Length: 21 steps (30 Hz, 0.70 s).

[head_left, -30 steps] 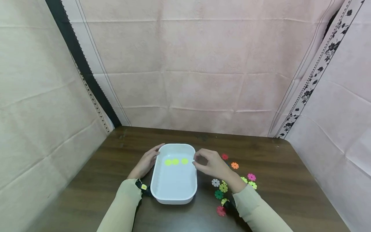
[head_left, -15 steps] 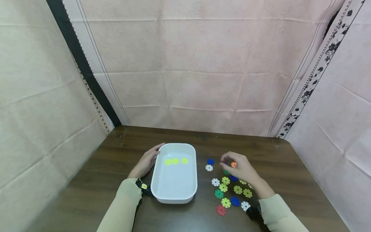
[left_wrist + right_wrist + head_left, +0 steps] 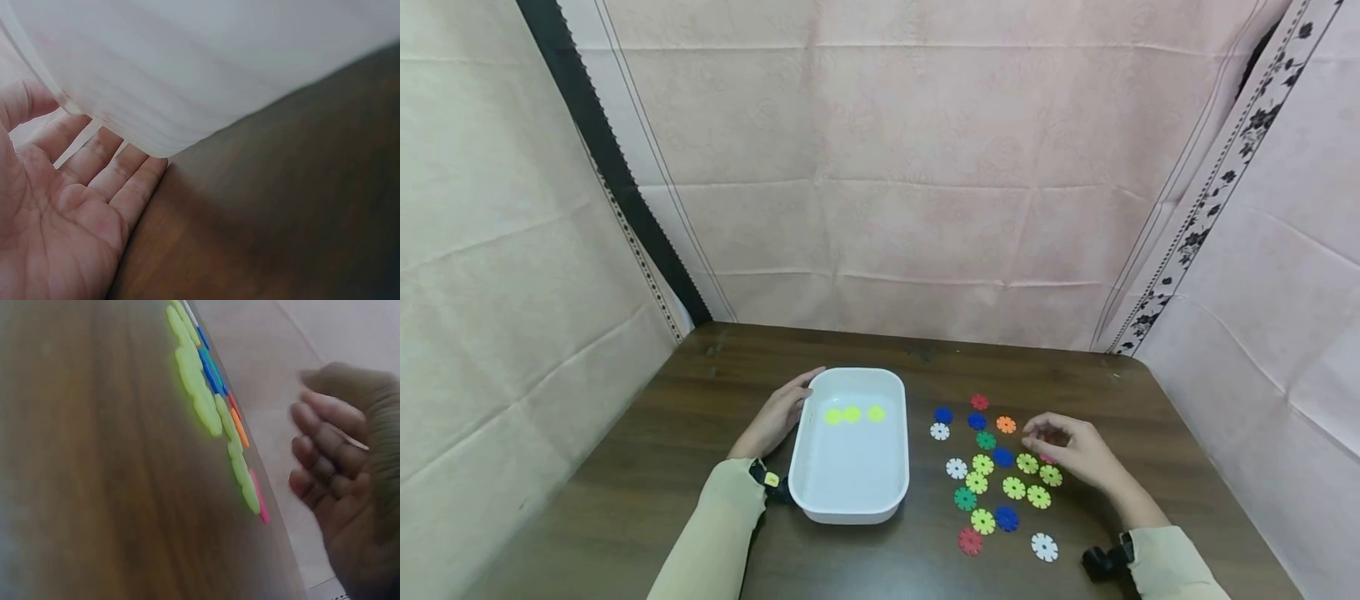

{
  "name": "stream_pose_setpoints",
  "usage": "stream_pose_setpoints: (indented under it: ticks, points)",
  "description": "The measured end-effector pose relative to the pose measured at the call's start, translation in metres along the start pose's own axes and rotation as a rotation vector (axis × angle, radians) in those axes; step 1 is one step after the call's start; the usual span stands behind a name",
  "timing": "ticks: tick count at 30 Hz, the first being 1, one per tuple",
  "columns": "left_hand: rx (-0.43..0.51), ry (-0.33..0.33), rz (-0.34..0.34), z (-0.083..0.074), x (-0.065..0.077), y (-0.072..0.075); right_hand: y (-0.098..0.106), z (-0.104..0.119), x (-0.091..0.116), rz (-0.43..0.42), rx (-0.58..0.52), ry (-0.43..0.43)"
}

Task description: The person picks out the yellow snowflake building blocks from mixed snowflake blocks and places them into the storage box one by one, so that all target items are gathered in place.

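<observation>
A white plastic tray (image 3: 850,483) stands on the brown table, with 3 yellow-green discs (image 3: 852,414) in a row inside it. My left hand (image 3: 777,419) rests against the tray's far left side; in the left wrist view its fingers (image 3: 94,153) lie nearly straight along the outer wall. Over the right edge of the scattered flower-shaped discs, my right hand (image 3: 1071,450) hovers with loosely bent fingers. Just below its fingertips, partly covered, is a pink disc (image 3: 1048,458), beside a yellow-green disc (image 3: 1051,476). In the right wrist view, nothing shows between the right hand's fingers (image 3: 319,428).
Several notched discs in blue, green, red, white and yellow-green lie flat right of the tray, including an orange disc (image 3: 1006,425), a red disc (image 3: 970,542) and a white disc (image 3: 1044,547). Pale cloth (image 3: 917,208) hangs behind the table and along both sides.
My right hand has moved from the tray's right rim rightward across the discs to the pink one, uncovering several discs. The left hand and the tray have stayed in place.
</observation>
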<state>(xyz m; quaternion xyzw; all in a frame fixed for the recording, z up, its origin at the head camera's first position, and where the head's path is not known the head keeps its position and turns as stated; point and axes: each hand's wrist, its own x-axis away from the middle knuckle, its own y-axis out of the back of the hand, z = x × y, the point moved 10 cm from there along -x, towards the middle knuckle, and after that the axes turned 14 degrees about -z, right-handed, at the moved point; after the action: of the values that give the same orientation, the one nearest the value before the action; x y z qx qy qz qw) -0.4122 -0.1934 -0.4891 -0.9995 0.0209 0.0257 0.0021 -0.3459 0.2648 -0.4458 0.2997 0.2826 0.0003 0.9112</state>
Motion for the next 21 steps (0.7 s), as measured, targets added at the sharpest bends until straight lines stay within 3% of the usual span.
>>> stream_pose_setpoints:
  ticks: [3, 8, 21]
  points:
    - [0.005, -0.006, 0.005, 0.0, -0.001, 0.0, -0.005, 0.001, 0.004, 0.055, 0.068, 0.076]
    - [0.003, -0.001, 0.001, 0.001, -0.001, 0.0, -0.01, 0.002, 0.007, 0.072, 0.159, 0.174]
    - [-0.005, 0.019, 0.001, 0.002, -0.001, 0.0, -0.013, 0.003, 0.007, 0.101, 0.232, 0.183]
